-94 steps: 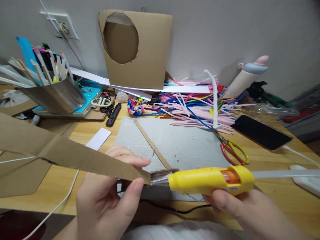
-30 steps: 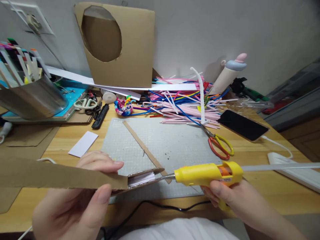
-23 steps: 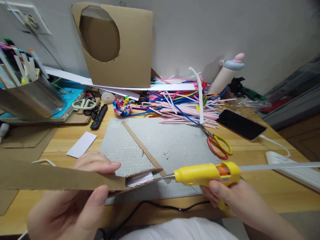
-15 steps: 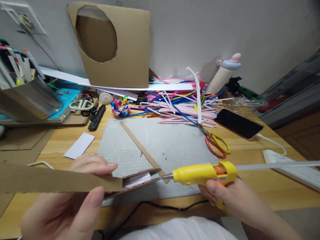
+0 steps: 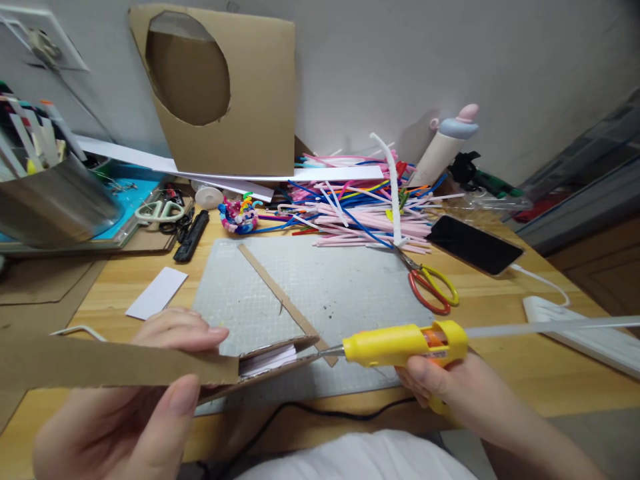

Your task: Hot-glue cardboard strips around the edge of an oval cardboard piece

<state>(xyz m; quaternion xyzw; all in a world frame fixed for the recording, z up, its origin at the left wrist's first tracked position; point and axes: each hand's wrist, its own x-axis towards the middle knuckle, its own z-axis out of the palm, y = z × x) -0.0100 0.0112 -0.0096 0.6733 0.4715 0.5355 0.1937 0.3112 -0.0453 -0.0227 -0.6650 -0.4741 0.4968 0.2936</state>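
Observation:
My left hand grips a cardboard piece, thumb in front and fingers behind. A long strip of it runs off to the left edge, and white paper layers show between its two cardboard sides at the right end. My right hand is wrapped round a yellow hot glue gun with a long translucent glue stick out of its back. The metal nozzle points left at the cardboard's open end; whether it touches I cannot tell. Below lies a grey cutting mat with a narrow cardboard strip.
Scissors with red and yellow handles lie at the mat's right. Behind are pipe cleaners, a phone and a cardboard panel with a round hole. A pen holder stands left; a power strip lies right.
The view has shifted slightly, so most things sit a little further left. Both hands keep their grips, and the nozzle stays by the cardboard's open end.

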